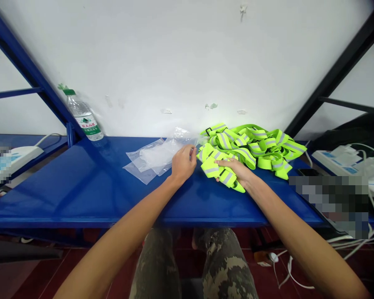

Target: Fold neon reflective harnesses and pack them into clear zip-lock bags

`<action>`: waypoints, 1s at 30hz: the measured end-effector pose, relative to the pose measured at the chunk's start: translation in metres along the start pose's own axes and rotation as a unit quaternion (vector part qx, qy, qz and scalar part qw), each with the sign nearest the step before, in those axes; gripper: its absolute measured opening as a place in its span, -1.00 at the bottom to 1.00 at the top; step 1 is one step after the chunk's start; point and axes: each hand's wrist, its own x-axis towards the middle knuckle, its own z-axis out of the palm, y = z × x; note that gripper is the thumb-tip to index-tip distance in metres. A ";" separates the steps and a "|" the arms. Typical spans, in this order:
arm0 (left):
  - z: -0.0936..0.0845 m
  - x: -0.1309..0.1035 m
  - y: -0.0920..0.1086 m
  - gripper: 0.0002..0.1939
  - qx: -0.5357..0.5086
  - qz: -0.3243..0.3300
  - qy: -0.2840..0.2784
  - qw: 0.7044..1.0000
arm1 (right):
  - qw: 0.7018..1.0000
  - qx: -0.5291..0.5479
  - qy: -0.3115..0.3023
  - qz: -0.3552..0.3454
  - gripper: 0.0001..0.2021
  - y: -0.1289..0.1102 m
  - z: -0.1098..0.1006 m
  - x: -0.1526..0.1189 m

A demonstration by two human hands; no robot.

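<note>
My right hand is closed round a folded bundle of neon yellow-green straps with grey reflective stripes, held above the blue table. Just left of it, my left hand has its fingers curled together at the edge of a clear plastic bag; its fingertips are partly hidden, and the bag reaches toward the bundle. More clear bags lie flat on the table to the left of that hand. Behind the bundle and to its right spreads a loose heap of the same straps, with a black buckle showing at its left end.
A water bottle with a green cap stands at the back left of the blue table, against the wall. Power strips and cables lie at the far left and right. A dark device is at the table's right edge.
</note>
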 end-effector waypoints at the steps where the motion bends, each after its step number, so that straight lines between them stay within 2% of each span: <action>1: -0.001 0.000 0.000 -0.76 -0.011 0.002 0.006 1.000 | 1.000 0.002 0.000 0.003 -0.70 0.000 0.000 0.001; 3: -0.003 0.001 0.001 -0.74 -0.031 0.013 0.002 0.999 | 1.000 0.000 -0.004 0.010 -0.70 0.000 -0.001 0.001; 8: -0.009 0.002 0.006 -0.73 -0.048 0.069 -0.051 0.995 | 0.999 -0.025 -0.021 0.018 -0.69 0.001 -0.001 -0.001; 12: -0.011 0.002 0.008 -0.74 -0.038 0.093 -0.085 0.991 | 1.000 -0.025 0.005 -0.002 -0.67 0.001 -0.004 0.000; 14: -0.010 0.001 0.009 -0.75 -0.035 0.112 -0.105 0.987 | 0.999 -0.015 0.029 -0.017 -0.61 0.000 -0.005 0.001; 18: -0.011 -0.002 0.016 -0.77 -0.058 0.145 -0.151 0.976 | 0.998 -0.013 0.044 -0.039 -0.36 -0.002 -0.004 0.000; 21: -0.014 -0.001 0.021 -0.79 -0.114 0.117 -0.172 0.971 | 0.999 -0.030 0.031 -0.033 -0.30 -0.003 -0.003 -0.002; 27: -0.024 0.011 0.021 -0.82 -0.254 -0.015 -0.233 0.939 | 0.999 -0.031 0.032 -0.019 -0.32 -0.002 -0.003 -0.002; 30: -0.028 0.010 0.020 -0.82 -0.258 -0.014 -0.274 0.926 | 0.999 -0.033 0.035 -0.015 -0.30 -0.001 -0.003 -0.001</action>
